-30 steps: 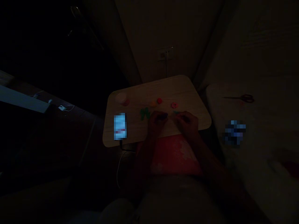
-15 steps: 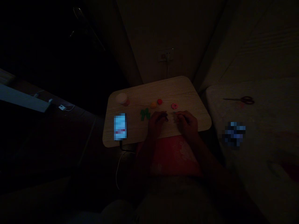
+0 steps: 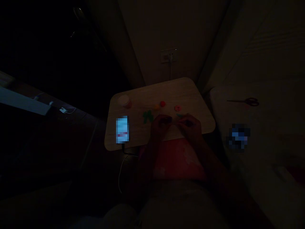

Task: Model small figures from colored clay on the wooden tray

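The scene is very dark. A small light wooden table (image 3: 186, 92) stands over my lap. My left hand (image 3: 160, 126) rests near its front edge with fingers curled, a dark bit at the fingertips. My right hand (image 3: 190, 126) lies beside it, fingers pinched on a small green piece (image 3: 179, 115). Just beyond the hands lie a green clay shape (image 3: 147, 116), an orange lump (image 3: 156, 107), a red ball (image 3: 162, 103) and a pink flower-like piece (image 3: 177, 108).
A lit phone (image 3: 122, 129) lies at the table's front left with a cable hanging down. A small round tub (image 3: 124, 100) sits at the back left corner. Scissors (image 3: 247, 101) lie on the pale surface to the right. A wall socket (image 3: 168, 56) is behind the table.
Both hands stay at the table's front edge. The fingers shifted slightly, and the right hand's fingertips moved a little toward the left hand.
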The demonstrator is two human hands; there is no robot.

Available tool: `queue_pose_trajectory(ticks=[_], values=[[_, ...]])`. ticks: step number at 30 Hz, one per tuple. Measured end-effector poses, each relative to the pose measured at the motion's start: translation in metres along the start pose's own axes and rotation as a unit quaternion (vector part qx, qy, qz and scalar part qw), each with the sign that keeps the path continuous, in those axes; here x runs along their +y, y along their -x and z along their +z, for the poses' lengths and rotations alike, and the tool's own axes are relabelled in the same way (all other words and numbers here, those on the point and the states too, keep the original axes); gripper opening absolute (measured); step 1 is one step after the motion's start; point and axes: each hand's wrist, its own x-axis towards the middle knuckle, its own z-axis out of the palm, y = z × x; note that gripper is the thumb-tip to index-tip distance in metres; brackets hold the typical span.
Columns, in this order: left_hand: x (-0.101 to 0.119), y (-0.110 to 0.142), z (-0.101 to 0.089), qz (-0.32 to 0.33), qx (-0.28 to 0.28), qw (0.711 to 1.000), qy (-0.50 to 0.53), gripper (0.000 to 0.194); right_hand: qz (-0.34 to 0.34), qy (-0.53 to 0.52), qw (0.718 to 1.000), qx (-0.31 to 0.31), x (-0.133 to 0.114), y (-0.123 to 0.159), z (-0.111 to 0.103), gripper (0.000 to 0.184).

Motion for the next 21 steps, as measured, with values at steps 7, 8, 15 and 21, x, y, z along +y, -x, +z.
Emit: queue_pose_trajectory(ticks=[7,8,15,21], values=[[-0.0037,-0.0011,-0.0018,0.026,-0.005,1.000,-0.015,0.024,0.053,-0.008,0.998,0.015,-0.0009,0.0002,0.0012,0.014],[-0.0037,-0.0011,-0.0018,0.025,-0.004,1.000,-0.016,0.025,0.065,-0.011,0.997,0.026,-0.0009,0.0006,0.0018,0.016],[0.0028,-0.0008,0.0001,0.019,0.001,1.000,-0.004,0.022,0.088,-0.027,0.995,0.047,0.0000,0.0022,0.0036,0.017],[0.0003,-0.0009,-0.0002,0.033,0.005,0.999,-0.015,0.021,0.065,-0.021,0.997,0.034,-0.0024,0.0013,0.0018,0.009]])
